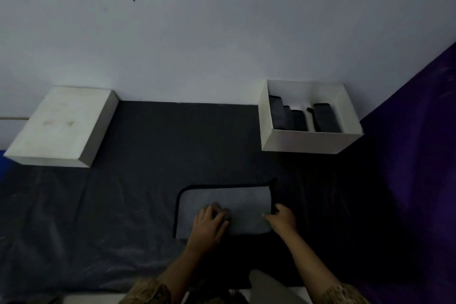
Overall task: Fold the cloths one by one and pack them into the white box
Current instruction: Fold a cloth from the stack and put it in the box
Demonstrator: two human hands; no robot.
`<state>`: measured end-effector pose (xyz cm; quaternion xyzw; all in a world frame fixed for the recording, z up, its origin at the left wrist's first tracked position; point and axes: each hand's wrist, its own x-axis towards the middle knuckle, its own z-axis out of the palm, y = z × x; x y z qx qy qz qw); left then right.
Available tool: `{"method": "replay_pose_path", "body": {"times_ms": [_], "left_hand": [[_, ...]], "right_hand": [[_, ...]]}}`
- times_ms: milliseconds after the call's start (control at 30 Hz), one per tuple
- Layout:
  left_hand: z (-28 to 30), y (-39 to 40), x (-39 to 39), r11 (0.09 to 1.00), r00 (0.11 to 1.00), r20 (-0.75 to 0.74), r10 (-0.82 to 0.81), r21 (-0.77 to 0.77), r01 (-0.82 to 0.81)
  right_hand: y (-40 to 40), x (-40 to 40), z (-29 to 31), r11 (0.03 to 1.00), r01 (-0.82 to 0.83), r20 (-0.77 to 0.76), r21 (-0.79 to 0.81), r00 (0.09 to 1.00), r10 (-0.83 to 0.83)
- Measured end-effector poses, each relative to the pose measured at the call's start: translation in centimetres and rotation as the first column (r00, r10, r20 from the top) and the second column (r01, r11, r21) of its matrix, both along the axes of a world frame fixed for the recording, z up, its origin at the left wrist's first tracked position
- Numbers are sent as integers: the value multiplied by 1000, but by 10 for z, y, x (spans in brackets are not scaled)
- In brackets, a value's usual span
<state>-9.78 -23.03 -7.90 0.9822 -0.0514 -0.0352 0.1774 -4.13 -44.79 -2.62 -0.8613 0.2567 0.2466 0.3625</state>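
Landmark: grey cloth (237, 207), black-edged, lying flat on the dark-covered desk (138, 155). Far left of the cloth and beyond it: closed white lid or box (61, 123), not in play. On the cloth's near-left part, the left hand (209, 226) lies palm down, fingers spread, pressing. At the cloth's right edge, the right hand (281, 218) has its fingers curled on the hem, apparently pinching it. Beyond the cloth to the right: open white box (309, 140), dark folded cloths (303, 116) already inside. Risks, judged: light is dim, so edges may be misaligned; if the left hand lifts early, the fold could slide and skew; the box looks fairly full, so a loose fold might not fit.
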Motion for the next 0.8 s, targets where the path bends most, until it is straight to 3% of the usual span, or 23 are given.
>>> {"method": "replay_pose_path", "body": {"times_ms": [100,133,167,200,267,333,433,467,600,800], "left_hand": [[8,-29,-4,961,980,-191,50,-258,-99],[18,-40,-4,890,963,-254,91,-413,-193],[32,-51,-3,773,930,-348,119,-556,-307],[49,-62,-1,586,867,-476,149,-664,-465],[62,-77,6,207,692,-718,76,-668,-715],[69,-81,10,72,662,-747,-58,-664,-744],[83,-77,6,39,647,-756,-97,-653,-756],[82,-72,4,67,658,-751,-46,-660,-748],[57,-39,-6,291,753,-597,277,-695,-658],[35,26,-8,471,736,-485,473,-567,-676]], "right_hand": [[-19,-15,17,985,11,90,174,996,-27],[-20,-19,24,964,20,98,266,994,-48],[-21,-23,30,932,43,78,359,994,-76],[-20,-27,34,897,83,26,434,994,-105],[-14,-30,41,828,189,-134,528,981,-139],[-10,-34,39,801,180,-199,571,977,-78],[1,-41,40,800,120,-207,588,978,5],[4,-43,39,788,114,-207,605,978,18],[15,-46,30,750,122,-177,650,984,-6],[38,-55,10,886,11,-96,464,995,38]]}}
